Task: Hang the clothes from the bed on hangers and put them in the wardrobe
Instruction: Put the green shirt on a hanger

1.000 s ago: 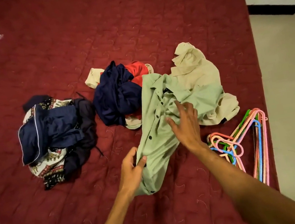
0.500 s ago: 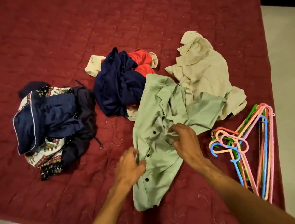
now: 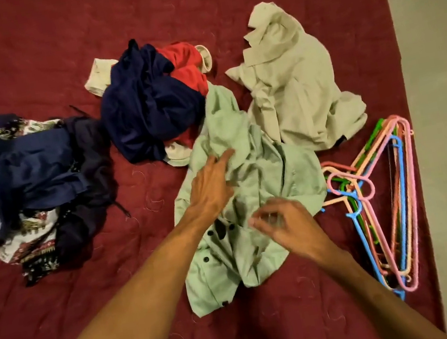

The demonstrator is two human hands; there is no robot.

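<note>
green shirt [image 3: 275,166]: crumpled on the bed [image 3: 46,51] right in front of you, btw the navy-and-red heap [image 3: 145,108] and the hangers [image 3: 403,161]; top end touches the heap, not on a hanger yet
left hand [image 3: 213,184]: fingers straight, lying flat on the shirt's upper part; pressing, not gripping
right hand [image 3: 284,225]: low over the button edge, fingers bent but blurred, so can't tell if you've pinched cloth or hold nothing
hangers: tangled bunch w/ hooks interlocked, just right of the shirt, near the bed's right edge
risk, snag: lift the shirt from a random fold and a sleeve probably drags the heap or the beige shirt [image 3: 291,88] along (both lie against it)
risk, buttons: some look done up; forcing a hanger through the neck could strain them, so find the collar first
risk, hangers: pull one w/o steadying the rest and the whole bunch likely comes too, or slides off the edge to the floor
risk, grip: a flat palm won't hold this cloth, it'll slip once you raise it
</note>
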